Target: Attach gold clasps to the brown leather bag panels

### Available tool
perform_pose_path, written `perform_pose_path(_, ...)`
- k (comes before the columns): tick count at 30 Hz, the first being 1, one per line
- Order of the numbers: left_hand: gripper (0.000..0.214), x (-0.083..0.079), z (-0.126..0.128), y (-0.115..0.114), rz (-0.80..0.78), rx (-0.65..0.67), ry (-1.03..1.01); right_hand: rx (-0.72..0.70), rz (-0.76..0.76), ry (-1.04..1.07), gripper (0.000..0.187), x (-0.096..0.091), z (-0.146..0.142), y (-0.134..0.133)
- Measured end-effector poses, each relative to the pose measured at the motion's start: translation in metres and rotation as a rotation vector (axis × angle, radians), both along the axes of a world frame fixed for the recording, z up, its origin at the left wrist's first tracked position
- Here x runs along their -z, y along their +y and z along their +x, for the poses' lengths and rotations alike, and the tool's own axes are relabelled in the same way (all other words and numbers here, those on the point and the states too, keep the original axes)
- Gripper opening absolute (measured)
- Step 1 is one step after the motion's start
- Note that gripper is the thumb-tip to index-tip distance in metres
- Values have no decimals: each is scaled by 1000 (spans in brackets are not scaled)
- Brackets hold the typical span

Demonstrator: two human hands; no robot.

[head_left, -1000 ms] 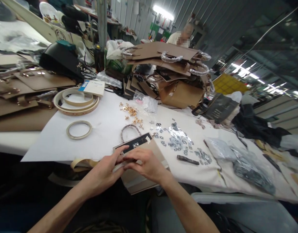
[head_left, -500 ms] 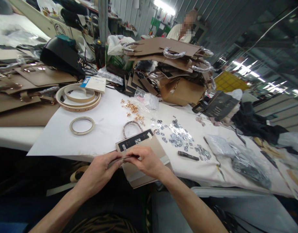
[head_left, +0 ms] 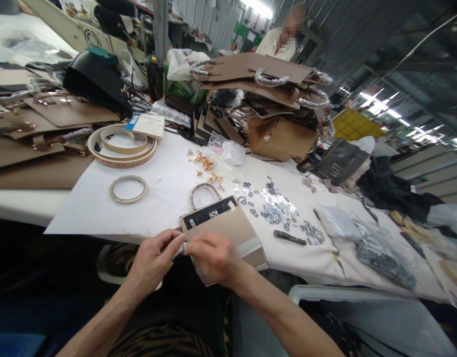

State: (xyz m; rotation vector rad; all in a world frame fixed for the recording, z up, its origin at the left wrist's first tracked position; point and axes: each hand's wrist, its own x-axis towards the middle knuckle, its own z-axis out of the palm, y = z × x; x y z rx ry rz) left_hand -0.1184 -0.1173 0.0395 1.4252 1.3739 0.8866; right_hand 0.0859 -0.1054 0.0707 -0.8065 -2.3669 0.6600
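My left hand [head_left: 156, 258] is closed in a pinch on a thin pale strip [head_left: 179, 249], just off the table's front edge. My right hand [head_left: 215, 258], slightly blurred, pinches at the same strip, its fingertips close to the left ones. Under and behind the right hand lies a beige bag piece [head_left: 228, 223] with a dark band along its top, metal fittings in the band and a wrapped handle [head_left: 205, 191]. It overhangs the front edge. Further right, a black slim tool [head_left: 290, 237] lies near scattered silver metal plates [head_left: 276, 206].
Small gold fittings [head_left: 204, 162] lie behind the handle. A tape roll [head_left: 128, 189] and coiled strips [head_left: 120, 144] rest on white paper at left. Brown bags [head_left: 258, 69] are stacked at the back, with a person behind. A grey bin [head_left: 325, 297] stands below right.
Both hands have shifted slightly, still pinching close together; the right hand has turned, knuckles up. The pale strip hanging below the left forearm has moved, and a curved pale band now shows behind it.
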Motion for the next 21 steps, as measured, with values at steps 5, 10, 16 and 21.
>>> perform_pose_path(5,44,25,-13,2,-126,-98,-41,9,-49,-22,11,9,13,-4)
perform_pose_path(10,37,39,-7,-5,-60,88,-58,259,-388,-56,7,22,33,56)
perform_pose_path(16,40,41,8,-7,9,118,126,-37,-415,-197,6,16,24,100)
perform_pose_path(21,42,49,10,-10,99,155,259,-141,-480,-326,4,18,10,121)
